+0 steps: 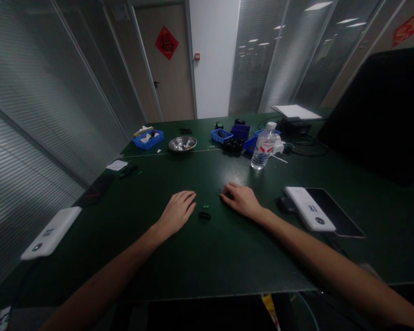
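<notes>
My left hand [177, 210] lies flat on the dark green table, palm down, with its fingers stretched out and nothing held. Just right of its fingertips are a tiny green piece [206, 206] and, below that, a small black part [204, 215]. My right hand [240, 198] rests on the table further right, its fingers curled in a pinch. From that pinch a thin pointed tool [219, 194] sticks out to the left; most of it is hidden by the fingers, so its kind is unclear. Neither hand touches the green piece or the black part.
A water bottle [263, 148] stands beyond my right hand. Further back are a metal bowl [182, 144] and blue bins [149, 139]. White power banks lie at left [51, 233] and right [310, 209], the right one by a phone [334, 214]. A black monitor [382, 115] rises at right.
</notes>
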`<state>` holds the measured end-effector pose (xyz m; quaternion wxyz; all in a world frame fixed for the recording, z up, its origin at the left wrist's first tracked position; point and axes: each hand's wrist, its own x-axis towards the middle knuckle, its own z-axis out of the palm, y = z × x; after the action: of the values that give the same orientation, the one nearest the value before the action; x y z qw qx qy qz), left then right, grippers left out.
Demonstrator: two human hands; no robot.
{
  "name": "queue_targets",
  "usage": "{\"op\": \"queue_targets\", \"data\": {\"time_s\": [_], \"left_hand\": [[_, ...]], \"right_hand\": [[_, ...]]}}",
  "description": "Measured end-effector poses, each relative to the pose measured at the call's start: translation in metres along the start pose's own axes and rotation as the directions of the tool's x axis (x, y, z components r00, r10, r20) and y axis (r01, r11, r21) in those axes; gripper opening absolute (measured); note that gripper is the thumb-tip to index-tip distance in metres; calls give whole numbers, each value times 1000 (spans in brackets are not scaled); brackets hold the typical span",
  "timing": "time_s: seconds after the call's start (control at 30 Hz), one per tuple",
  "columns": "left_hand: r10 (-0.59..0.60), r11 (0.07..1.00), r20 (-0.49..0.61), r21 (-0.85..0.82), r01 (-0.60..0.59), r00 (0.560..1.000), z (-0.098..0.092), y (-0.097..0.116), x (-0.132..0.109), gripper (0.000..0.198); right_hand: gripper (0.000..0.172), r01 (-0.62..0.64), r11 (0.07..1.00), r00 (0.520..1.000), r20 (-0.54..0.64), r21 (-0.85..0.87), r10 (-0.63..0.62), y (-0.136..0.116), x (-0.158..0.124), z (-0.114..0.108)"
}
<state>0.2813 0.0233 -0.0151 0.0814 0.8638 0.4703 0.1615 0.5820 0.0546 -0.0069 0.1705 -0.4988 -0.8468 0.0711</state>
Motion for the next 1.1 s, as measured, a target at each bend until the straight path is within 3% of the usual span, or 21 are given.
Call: {"op": "queue_targets", "data": {"time_s": [0.17,0.3,0.47,0.53,0.83,0.97,1.1], "left_hand": [[-37,999,46,-14,38,998,-5,3,-2,46],[-56,992,0,-111,55,998,-12,11,-5,45],[169,963,-45,-205,-174,985,-16,35,-8,36],[200,954,-41,-220,-204,979,-13,42,-8,31],[145,968,27,-211,-136,989,-5,45,-2,27],[87,977,77,-203,-70,993,-17,19,-6,30],[-143,962,82,-223,158,986,-40,-49,-10,31]], "right_hand": [[22,-17,1000,1000,9,-20,17,0,1,1],[22,-14,1000,1000,17,-13,14,0,0,0],[21,-15,1000,1000,16,-25,16,1,0,1],[21,-7,1000,1000,7,-23,7,1,0,2],[21,9,1000,1000,-10,-18,-9,1,-1,1],[21,23,1000,1000,1,1,-23,0,-2,-2],[21,18,1000,1000,14,3,-18,0,-2,-2]]}}
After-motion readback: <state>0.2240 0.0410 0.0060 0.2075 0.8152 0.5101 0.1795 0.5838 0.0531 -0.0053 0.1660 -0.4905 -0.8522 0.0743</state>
